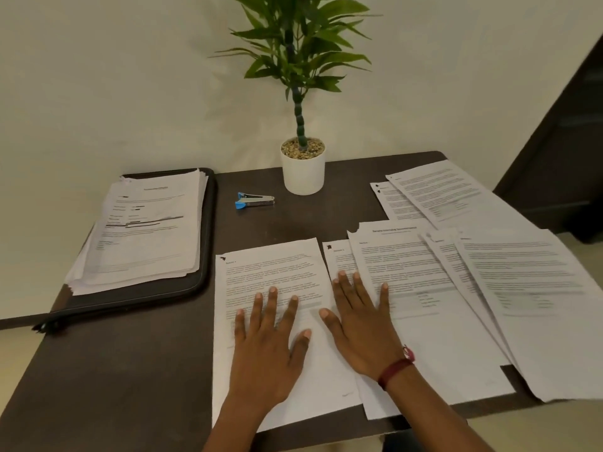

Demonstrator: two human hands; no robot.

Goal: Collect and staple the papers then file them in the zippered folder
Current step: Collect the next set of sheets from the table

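Desk contents, seen from above and in front.

- Table (130, 370): dark top, set against a pale wall (98, 76).
- Left hand (267, 344): flat, fingers spread wide, palm down, pressing on a single printed sheet (277, 272). It grips nothing.
- Single printed sheet: lies at the front middle of the table, its near edge at the table's front edge.
- Right hand (359, 327): flat, fingers spread wide, resting on the left end of the fanned papers (473, 288). It grips nothing. A dark red wristband (396, 367) sits on the wrist.
- Fanned papers: several overlapping printed sheets, front right, just beside the single sheet; the rightmost sheets overhang the table edge.
- Further sheets (440, 190): a few overlapping pages at the back right, apart from both hands.
- Stapler (254, 200): small, blue and silver, lying on the bare table at the back middle, untouched.
- Zippered folder (208, 243): black, lying at the left side.
- Paper stack (146, 230): loosely squared, lying on the folder.
- Potted plant (303, 171): white pot with pebbles, at the back edge, near the stapler.
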